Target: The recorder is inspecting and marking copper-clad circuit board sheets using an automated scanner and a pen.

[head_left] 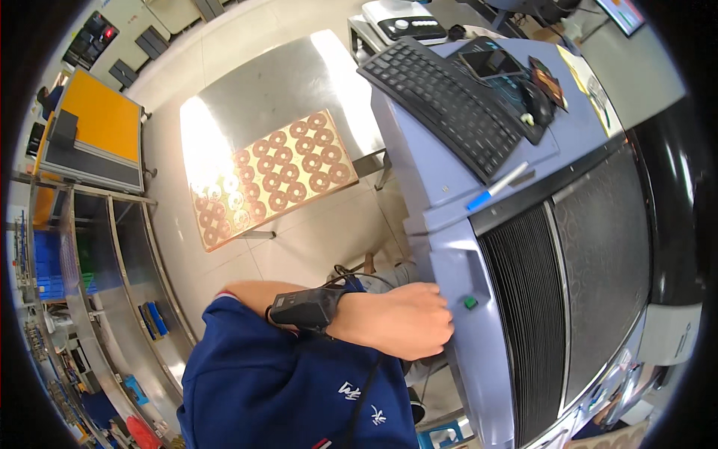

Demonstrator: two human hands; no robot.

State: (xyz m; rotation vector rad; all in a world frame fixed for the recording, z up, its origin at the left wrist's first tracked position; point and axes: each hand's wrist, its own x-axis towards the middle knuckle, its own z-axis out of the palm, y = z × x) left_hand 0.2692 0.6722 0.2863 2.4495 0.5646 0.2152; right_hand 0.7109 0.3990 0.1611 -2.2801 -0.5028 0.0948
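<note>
My left hand (pixel 396 322) reaches to the right across my body, closed with its fingers curled under. It is beside the front edge of a blue-grey machine (pixel 456 262), near a small green button (pixel 470 302). The palm side is hidden, so whatever the fingers might hold does not show. A black box-shaped device (pixel 305 308) with a cable is strapped on my left wrist. My right hand does not show. On the machine's top lie a black keyboard (pixel 449 101) and a blue-and-white marker pen (pixel 497 186).
Beyond my arm, a metal table (pixel 262 82) carries a flat panel with copper-coloured rings (pixel 288 168). The machine has a pleated black cover (pixel 527 322). Shelving (pixel 123 247) and an orange board (pixel 101 116) stand at left. A mouse (pixel 537 101) lies past the keyboard.
</note>
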